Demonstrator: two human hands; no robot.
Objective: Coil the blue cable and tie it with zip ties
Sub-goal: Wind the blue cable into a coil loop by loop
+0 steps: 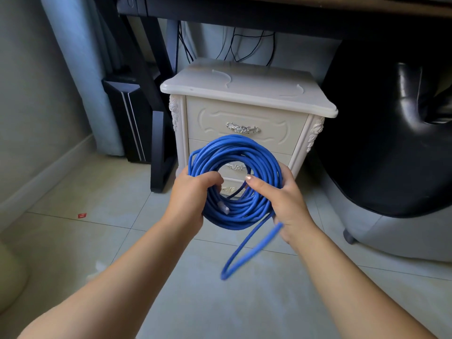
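Observation:
The blue cable (234,148) is wound into a thick round coil held upright in front of me. My left hand (193,194) grips the coil's lower left side. My right hand (283,199) holds its right side, fingers wrapped around the strands. A clear plug (223,207) shows at the coil's lower left. A loose loop of the blue cable hangs down from my right hand toward the floor. Two pale zip ties (221,75) (297,91) lie on top of the white nightstand (247,94).
The nightstand stands directly behind the coil, under a dark desk (244,11). A black computer tower (129,118) and desk leg are to the left, a black chair (403,118) to the right. Tiled floor (97,192) lies below, with a small red scrap (82,215).

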